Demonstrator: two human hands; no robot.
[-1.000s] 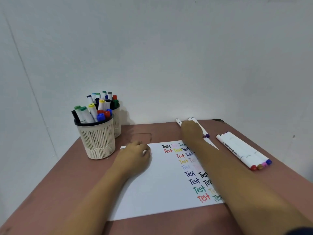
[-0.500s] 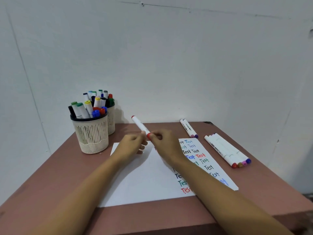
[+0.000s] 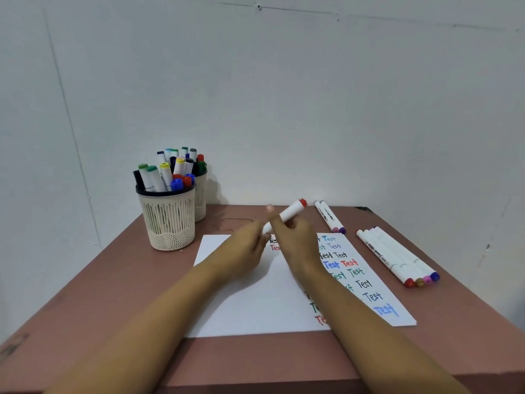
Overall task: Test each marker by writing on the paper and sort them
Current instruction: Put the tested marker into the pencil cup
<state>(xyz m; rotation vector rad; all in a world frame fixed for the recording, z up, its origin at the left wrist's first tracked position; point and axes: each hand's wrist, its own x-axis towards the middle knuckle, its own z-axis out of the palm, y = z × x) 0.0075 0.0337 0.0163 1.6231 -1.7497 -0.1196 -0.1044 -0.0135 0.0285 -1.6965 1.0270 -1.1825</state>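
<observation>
Paper (image 3: 250, 308) lies flat on the table (image 3: 85, 294), coloured "Test" words down its right side. Above it, the right hand (image 3: 295, 237) grips a white marker (image 3: 287, 213), red end tilted up and away. The left hand (image 3: 244, 248) meets its low end, too blurred to tell its grip. Four markers (image 3: 397, 257) lie right of the paper, two markers (image 3: 329, 217) beyond. Far left are two cups (image 3: 167, 220) full of pens.

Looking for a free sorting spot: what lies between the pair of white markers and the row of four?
Only bare brown tabletop, per the head view, separates the pair of white markers from the row of four.
</observation>
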